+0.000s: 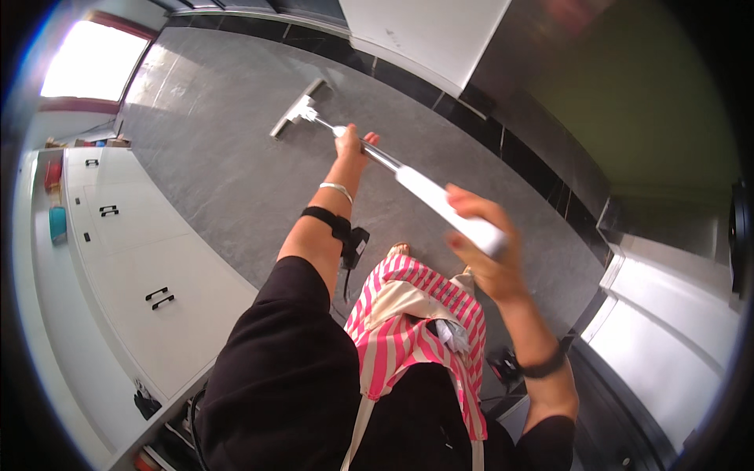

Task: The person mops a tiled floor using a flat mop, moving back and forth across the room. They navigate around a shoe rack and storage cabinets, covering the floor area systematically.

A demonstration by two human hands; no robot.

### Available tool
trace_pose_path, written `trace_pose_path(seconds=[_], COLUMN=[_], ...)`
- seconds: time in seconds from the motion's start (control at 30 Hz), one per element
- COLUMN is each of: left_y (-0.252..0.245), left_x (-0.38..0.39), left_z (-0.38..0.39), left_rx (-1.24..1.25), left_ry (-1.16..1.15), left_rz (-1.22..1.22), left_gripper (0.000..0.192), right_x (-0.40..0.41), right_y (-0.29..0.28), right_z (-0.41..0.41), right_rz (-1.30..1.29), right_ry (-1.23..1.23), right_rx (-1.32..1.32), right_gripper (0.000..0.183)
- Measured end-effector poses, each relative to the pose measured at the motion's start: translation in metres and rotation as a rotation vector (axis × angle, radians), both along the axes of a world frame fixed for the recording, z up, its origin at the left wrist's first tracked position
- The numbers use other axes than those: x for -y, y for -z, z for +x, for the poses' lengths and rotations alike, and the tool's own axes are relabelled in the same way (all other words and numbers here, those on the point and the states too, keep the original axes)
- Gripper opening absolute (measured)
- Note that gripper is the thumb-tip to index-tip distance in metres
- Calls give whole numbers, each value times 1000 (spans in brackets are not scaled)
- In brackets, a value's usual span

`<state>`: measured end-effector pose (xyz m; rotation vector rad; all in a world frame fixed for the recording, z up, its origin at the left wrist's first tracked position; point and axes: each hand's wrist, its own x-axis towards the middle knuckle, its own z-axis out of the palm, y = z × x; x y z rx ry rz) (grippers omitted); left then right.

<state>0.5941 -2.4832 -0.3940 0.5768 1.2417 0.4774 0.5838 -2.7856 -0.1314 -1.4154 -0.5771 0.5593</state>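
Note:
A floor mop with a white grip [433,194] and a shiny metal pole [382,155] slants across the view in front of me. Its wide, flat mop head [298,110] lies on the grey floor [224,129], far ahead and a little to the left. My left hand [351,144] is wrapped around the lower pole, palm partly turned up. Near the top end of the white grip, my right hand [500,271] holds it between thumb and fingers, slightly blurred. The pad's underside is hidden.
White cabinets [135,241] with black handles run along the left. A teal container [58,225] sits on the ledge beside them. Black skirting tiles [465,120] edge the floor on the right, below a white panel [421,41]. A bright window [88,59] is at far left.

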Motion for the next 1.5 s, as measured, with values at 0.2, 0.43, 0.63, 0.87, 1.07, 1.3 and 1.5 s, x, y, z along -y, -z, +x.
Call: trace_pose_path(seconds=[0.2,0.43,0.63,0.87,1.07,1.3,1.5], left_y=[47,73,5,-66,-49,-27,-21], left_x=[22,147,380,536,525,363,146], left_z=[2,24,19,53,58,72,109], left_rx=[-345,-400,-331,-273,-210,39,-30], left_ry=[-39,57,617,825,833,912,185], left_rz=[187,186,-83,-503,-655,-150,-199], left_gripper=[35,44,47,23,21,32,22], right_x=[38,181,378,466,464,389,211], right_y=[30,-24,-102,-185,-185,-139,-73], right_z=[-1,-7,-39,-24,-13,34,107], right_rz=[12,-210,-417,-324,-157,-111,123], right_ry=[-16,159,437,533,597,403,285], right_rx=[-51,-43,109,311,498,143,48], right_gripper=[26,31,35,40,30,50,48])
